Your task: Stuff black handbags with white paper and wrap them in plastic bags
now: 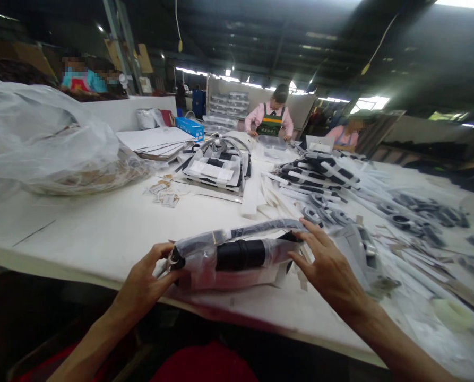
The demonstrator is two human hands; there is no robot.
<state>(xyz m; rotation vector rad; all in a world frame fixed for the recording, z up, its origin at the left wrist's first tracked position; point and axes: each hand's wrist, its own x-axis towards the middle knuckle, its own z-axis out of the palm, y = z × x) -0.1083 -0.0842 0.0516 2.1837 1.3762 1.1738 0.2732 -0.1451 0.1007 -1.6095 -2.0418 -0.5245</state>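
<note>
A handbag (240,254) with a black middle and clear plastic film around its parts stands at the table's near edge. Its wrapped handle (268,228) arches along the top. My left hand (147,273) pinches the left end, where a metal ring and the handle's end meet. My right hand (326,257) grips the right end, with fingertips on the handle and the thumb lower on the side. The bag's underside is hidden from me.
Ahead lies another wrapped bag (215,170). Stacked bags (316,172) and coiled straps (412,212) spread to the right. A big plastic sack (53,143) fills the left. Small packets (165,193), paper sheets (157,142) and a blue box (189,128) lie farther off. A co-worker (272,116) works opposite.
</note>
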